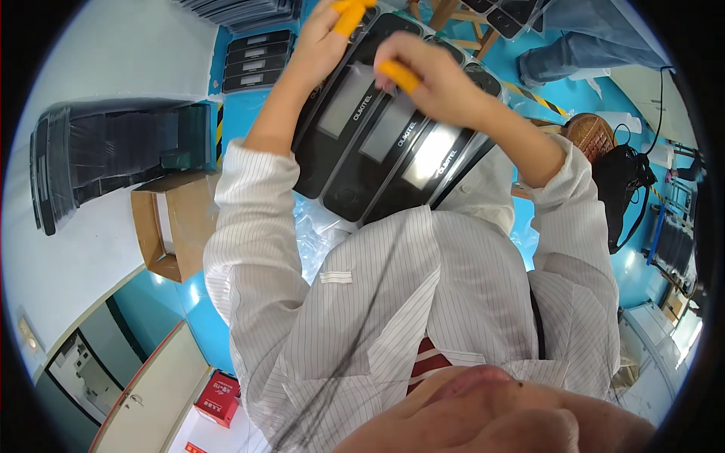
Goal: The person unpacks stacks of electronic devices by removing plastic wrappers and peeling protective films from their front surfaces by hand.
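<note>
A flat black panel [370, 177] lies across my lap, made up of several long rounded sections with grey rectangular windows and white lettering. My left hand [326, 34] is at its far left edge, with orange finger covers on the fingertips. Those fingers are pressed together, partly cut off by the top of the view; what they grip is hidden. Over the panel's upper middle, my right hand [427, 79] is curled closed and blurred, an orange cover on one finger. Whatever it pinches is too smeared to make out.
Stacked black panels [128, 143] stand at the left above an open cardboard box [177, 219]. More dark panels [257, 60] lie at the far left. Clear plastic film [316, 226] is beside my lap. A person's jeans-clad leg [581, 57], a wooden stool [461, 26] and a black bag [627, 181] are right.
</note>
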{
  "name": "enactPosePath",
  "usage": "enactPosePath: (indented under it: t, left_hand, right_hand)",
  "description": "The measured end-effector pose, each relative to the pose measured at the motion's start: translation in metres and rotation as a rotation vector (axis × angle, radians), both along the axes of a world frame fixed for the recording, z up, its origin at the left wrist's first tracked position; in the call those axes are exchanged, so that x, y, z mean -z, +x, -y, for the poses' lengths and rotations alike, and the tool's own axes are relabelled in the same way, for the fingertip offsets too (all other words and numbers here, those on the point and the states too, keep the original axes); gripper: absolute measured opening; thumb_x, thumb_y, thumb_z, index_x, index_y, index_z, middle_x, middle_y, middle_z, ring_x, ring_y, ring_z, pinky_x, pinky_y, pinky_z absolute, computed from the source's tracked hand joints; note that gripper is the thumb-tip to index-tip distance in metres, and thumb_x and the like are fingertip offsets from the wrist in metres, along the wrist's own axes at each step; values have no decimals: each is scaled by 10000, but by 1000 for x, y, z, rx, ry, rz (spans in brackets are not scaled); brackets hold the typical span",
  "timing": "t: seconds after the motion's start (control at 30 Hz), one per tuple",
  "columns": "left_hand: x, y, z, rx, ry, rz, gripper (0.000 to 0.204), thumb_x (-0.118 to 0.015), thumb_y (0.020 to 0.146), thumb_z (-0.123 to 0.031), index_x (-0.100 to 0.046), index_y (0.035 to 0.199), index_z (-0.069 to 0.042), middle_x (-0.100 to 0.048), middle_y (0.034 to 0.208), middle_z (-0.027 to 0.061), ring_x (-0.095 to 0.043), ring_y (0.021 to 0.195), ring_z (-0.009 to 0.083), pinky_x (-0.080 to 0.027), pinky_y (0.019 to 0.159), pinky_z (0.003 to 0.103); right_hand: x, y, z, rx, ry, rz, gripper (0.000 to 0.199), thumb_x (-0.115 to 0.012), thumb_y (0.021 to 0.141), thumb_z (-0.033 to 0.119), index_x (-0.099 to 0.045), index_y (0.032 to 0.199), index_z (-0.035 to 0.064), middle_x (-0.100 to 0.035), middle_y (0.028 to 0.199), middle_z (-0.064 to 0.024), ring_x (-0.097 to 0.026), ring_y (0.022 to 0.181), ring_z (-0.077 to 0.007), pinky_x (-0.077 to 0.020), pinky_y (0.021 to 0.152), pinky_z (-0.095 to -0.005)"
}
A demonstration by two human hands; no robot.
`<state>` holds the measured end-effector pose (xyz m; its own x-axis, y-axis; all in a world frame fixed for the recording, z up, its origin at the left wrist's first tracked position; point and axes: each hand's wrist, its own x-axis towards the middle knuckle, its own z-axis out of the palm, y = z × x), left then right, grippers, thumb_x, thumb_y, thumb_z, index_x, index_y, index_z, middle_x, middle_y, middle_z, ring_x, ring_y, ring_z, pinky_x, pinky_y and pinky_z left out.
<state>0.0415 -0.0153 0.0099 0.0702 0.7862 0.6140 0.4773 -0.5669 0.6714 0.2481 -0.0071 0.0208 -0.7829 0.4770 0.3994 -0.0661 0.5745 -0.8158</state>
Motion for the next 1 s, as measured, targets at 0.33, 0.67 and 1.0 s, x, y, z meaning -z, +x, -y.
enactPosePath:
  t: [0.33,0.67,1.0]
  left_hand:
    - [15,39,68,2,-598,53,81,-583,856,-46,-614,875,26,-569,688,43,-474,615,92,-389,580,246]
    - [20,42,69,19,-594,284,119,-611,906,-103,-632,924,12,-558,686,11,-472,625,76,-401,597,230]
    - [27,41,56,-126,69,-33,117,-651,902,-122,-616,908,-10,-534,825,36,-506,705,103,-440,635,270]
  right_hand:
    - [64,-71,-128,504,451,298,304,-704,858,260,-563,871,-10,-551,728,-158,-535,642,-296,-444,610,-388]
    - [40,-62,-110,445,268,296,239,-638,876,210,-582,814,-14,-583,741,-196,-560,706,-368,-447,647,-435]
    - [21,-69,-140,577,1031,490,198,-557,877,171,-580,791,-6,-580,839,-208,-570,823,-367,-457,764,-446]
